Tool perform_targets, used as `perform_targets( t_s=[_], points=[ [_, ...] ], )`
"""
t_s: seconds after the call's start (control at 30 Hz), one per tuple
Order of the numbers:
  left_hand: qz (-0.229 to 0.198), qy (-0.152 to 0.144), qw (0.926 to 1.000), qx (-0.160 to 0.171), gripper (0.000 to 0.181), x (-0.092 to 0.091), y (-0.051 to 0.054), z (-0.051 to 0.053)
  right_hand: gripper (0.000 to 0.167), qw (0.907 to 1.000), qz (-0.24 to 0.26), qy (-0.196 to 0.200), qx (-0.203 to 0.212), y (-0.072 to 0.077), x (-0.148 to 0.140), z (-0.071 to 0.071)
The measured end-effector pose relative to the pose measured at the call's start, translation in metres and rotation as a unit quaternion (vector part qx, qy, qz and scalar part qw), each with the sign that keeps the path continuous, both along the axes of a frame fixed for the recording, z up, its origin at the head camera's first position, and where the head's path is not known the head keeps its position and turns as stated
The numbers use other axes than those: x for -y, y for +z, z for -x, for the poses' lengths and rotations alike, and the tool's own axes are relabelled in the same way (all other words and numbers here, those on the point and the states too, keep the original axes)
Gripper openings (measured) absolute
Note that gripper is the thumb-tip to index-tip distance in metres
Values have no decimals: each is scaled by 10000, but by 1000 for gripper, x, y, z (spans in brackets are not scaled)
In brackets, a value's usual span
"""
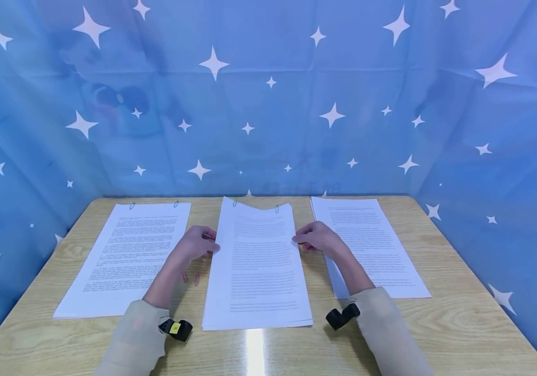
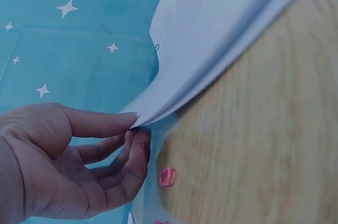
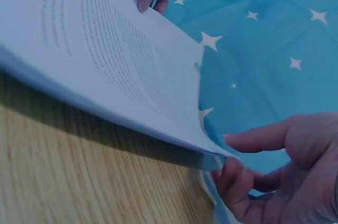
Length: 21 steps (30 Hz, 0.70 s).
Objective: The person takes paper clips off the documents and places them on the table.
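A stack of printed sheets is in the middle of the table, its upper part lifted and bowed, with two paper clips at its top edge. My left hand pinches the stack's left edge between thumb and fingers; in the left wrist view that hand holds the bent edge of the paper. On the opposite side my right hand pinches the right edge. The right wrist view shows this hand with thumb above and fingers below the paper.
Another printed stack with two clips at its top lies on the left of the wooden table. A third stack lies on the right. Pink paper clips rest beside the left forearm. A blue star-patterned cloth hangs behind.
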<state>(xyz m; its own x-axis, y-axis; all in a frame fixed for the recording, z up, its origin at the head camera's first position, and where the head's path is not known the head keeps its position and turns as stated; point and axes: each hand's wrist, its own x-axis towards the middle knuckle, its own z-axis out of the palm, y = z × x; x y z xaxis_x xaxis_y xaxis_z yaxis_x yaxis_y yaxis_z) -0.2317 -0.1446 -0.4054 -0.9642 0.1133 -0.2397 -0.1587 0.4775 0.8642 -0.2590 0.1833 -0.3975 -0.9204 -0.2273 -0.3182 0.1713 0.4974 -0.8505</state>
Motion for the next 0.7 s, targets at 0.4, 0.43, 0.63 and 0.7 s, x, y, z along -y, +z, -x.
perform_targets(
  t_s=[0.4,0.43,0.63,0.7],
  points=[
    [-338,220,9983,-412,26,-2,9,-5,46,9991,382,-176,-76,9,-7,-7],
    [-403,266,9978,-444,25,-2,10,-6,49,9987,444,-214,-113,10,-9,-7],
    [-718,417,9940,-719,24,-4,18,-9,53,9967,569,-73,-578,19,-16,-13],
    [-805,408,9928,-789,24,-5,20,-10,39,9955,502,135,-792,22,-20,-14]
  ],
)
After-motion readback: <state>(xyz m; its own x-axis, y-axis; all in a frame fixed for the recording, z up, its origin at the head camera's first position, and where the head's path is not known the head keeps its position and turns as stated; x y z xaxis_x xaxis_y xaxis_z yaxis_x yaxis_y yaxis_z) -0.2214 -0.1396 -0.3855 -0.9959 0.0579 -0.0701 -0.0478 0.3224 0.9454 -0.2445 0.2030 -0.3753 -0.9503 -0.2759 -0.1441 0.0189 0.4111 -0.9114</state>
